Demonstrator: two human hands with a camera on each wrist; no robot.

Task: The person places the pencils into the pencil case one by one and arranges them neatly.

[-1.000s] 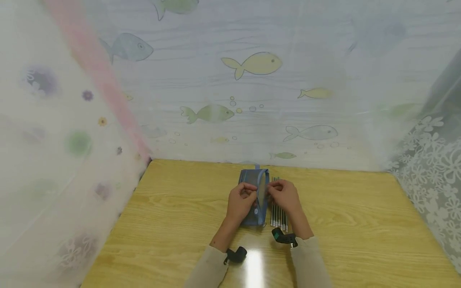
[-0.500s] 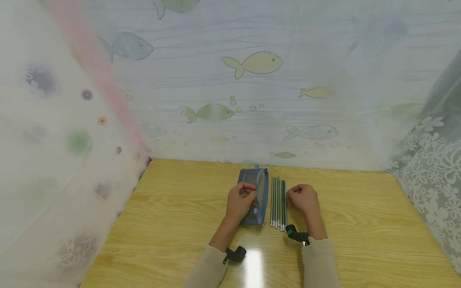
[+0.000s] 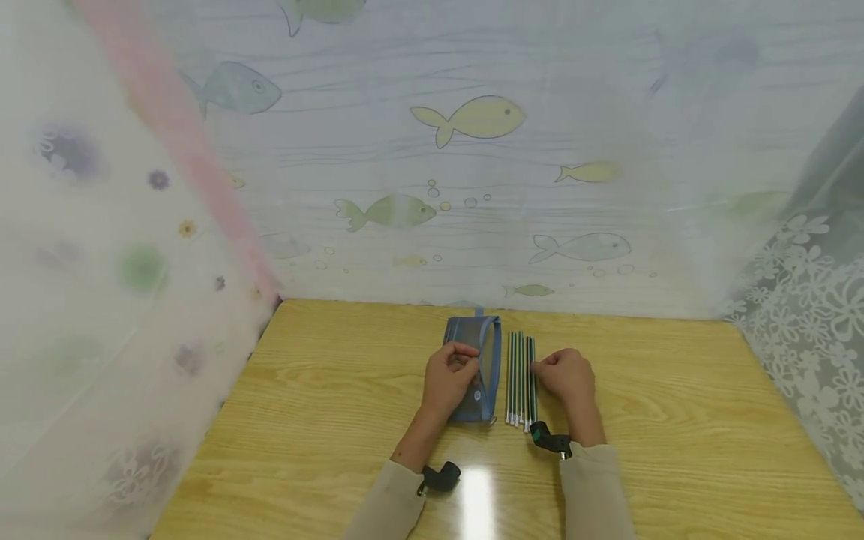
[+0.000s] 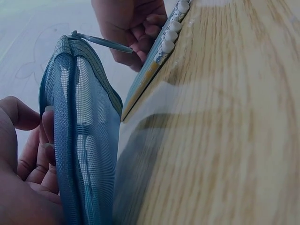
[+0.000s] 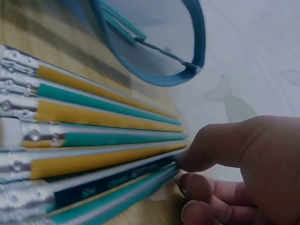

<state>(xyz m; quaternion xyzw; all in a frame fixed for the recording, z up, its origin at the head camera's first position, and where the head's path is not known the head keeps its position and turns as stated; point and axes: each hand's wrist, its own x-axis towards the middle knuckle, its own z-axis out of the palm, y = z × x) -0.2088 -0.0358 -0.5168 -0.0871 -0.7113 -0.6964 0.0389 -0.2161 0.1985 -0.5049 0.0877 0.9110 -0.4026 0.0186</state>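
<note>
A blue mesh pencil case (image 3: pixel 466 330) stands on the table, its zipped mouth gaping to the right. My left hand (image 3: pixel 448 381) pinches the near edge of that mouth, with fingertips behind the fabric in the left wrist view. Beside the case lies a row of yellow, teal and dark pencils (image 5: pixel 108 115), eraser ends toward me. Over the row's right side is my right hand (image 3: pixel 568 376); its thumb and curled index finger pinch the outermost teal pencil (image 5: pixel 117 194). Inside the case, teal sticks (image 5: pixel 124 23) show, probably pencils.
The wood-grain table (image 3: pixel 324 420) meets a fish-print curtain (image 3: pixel 378 165) right behind the case. A flowered curtain (image 3: pixel 135 337) hangs at the left, a lace one (image 3: pixel 810 300) at the right. The case's zipper pull (image 4: pixel 103 42) sticks out toward the pencils.
My right hand has moved from the case's mouth to the right of the pencils, then slightly back left onto the outermost one. My left hand keeps its hold on the case.
</note>
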